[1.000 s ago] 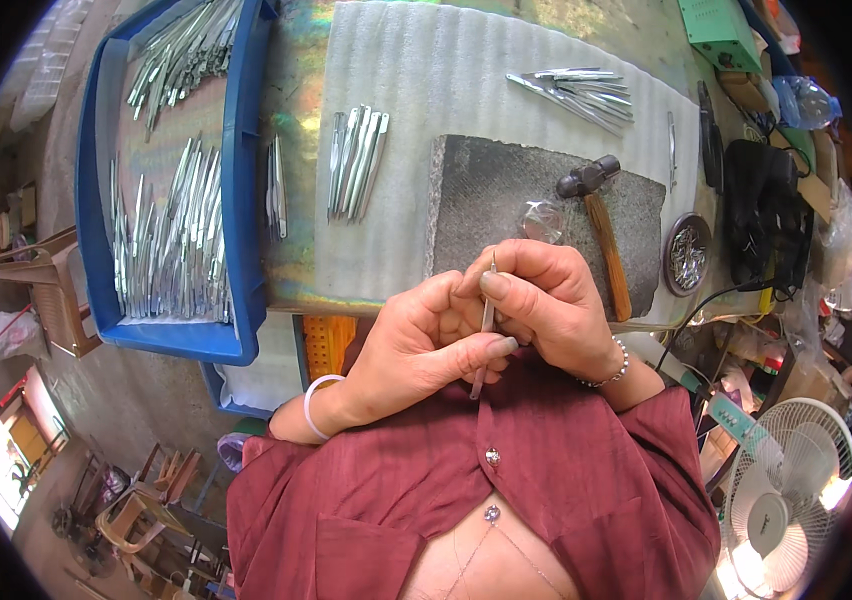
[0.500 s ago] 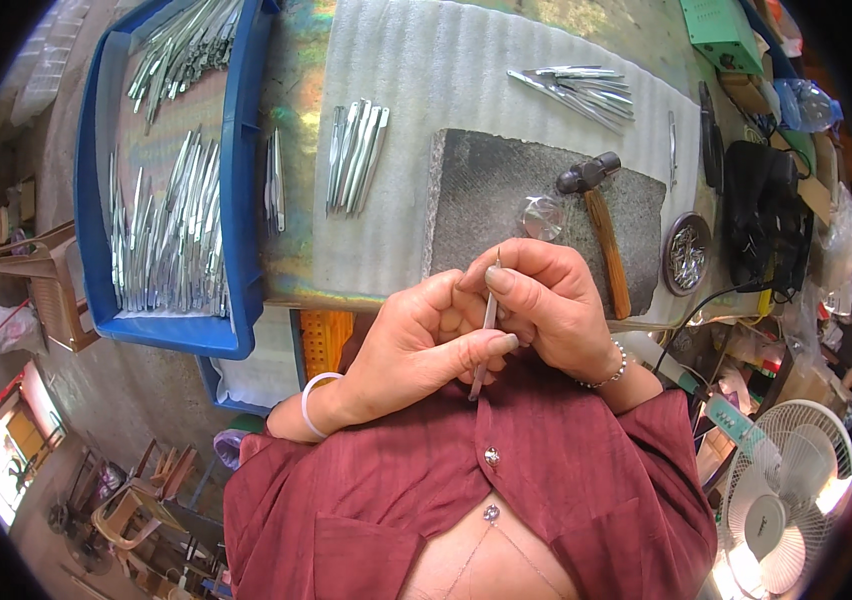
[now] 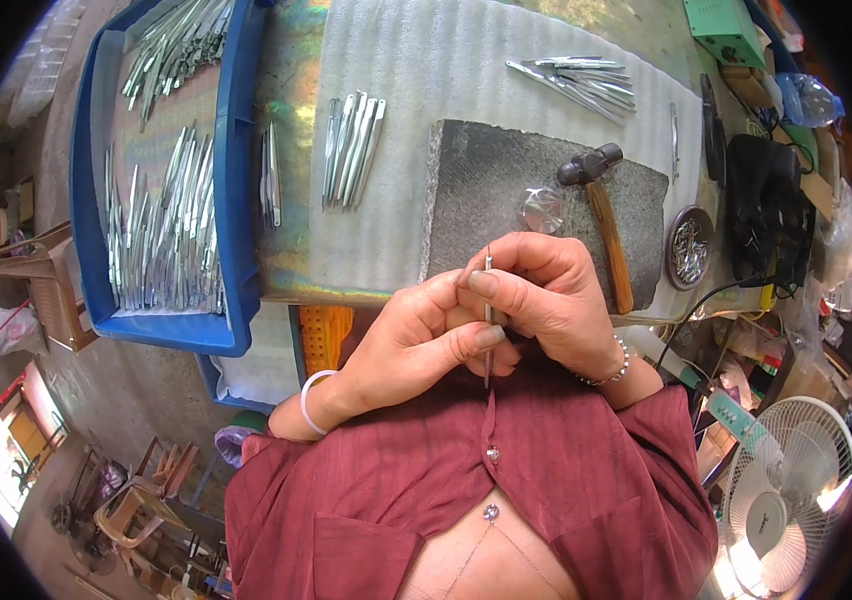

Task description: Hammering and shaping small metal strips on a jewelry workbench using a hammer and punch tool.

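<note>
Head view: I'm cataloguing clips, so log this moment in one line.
left hand: holding slim metal piece | right hand: pinching its far end | hammer: on dark block | blue tray: holding metal strips

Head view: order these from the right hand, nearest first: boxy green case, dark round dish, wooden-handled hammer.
1. Wooden-handled hammer: just right, on the grey slab.
2. Dark round dish: farther right.
3. Boxy green case: far upper right.

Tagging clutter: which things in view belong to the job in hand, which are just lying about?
Likely the job's:
slim metal piece, in left hand and right hand
similar pieces in blue tray
hammer, grey stone slab

Apparently just lying about:
white electric fan
plastic bottle
green box
</note>
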Motion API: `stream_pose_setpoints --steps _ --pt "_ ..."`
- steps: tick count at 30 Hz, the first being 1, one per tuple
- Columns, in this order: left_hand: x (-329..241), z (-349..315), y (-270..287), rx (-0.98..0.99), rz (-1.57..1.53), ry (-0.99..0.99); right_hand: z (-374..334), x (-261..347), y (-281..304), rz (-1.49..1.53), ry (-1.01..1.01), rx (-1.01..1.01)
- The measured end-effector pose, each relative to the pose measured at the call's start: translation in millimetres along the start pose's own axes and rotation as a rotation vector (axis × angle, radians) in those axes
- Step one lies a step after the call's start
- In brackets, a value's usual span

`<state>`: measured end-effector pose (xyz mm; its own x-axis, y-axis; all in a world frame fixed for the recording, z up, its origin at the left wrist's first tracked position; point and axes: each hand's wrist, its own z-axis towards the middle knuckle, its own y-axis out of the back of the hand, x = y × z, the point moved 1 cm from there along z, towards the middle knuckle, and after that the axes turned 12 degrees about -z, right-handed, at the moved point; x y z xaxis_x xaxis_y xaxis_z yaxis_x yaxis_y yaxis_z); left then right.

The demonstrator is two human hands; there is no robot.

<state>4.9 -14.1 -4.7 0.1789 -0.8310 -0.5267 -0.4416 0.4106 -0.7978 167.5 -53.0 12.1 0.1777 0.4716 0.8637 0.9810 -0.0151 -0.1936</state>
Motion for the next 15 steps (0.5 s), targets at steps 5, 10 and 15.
stream_pose_setpoints --steps 5,10,15 --pt "-0.1 -3.0 0.3 -0.166 0.045 -0.066 -0.7 6.3 -2.8 0.034 0.018 -0.016" --pt "-4.6 -4.6 0.4 -0.258 0.405 -0.241 -2.2 3.4 0.8 0.069 -0.012 0.006" --pt "-8.9 -3.0 -1.6 -0.276 0.464 -0.256 0.6 2.1 2.9 0.101 -0.014 0.044"
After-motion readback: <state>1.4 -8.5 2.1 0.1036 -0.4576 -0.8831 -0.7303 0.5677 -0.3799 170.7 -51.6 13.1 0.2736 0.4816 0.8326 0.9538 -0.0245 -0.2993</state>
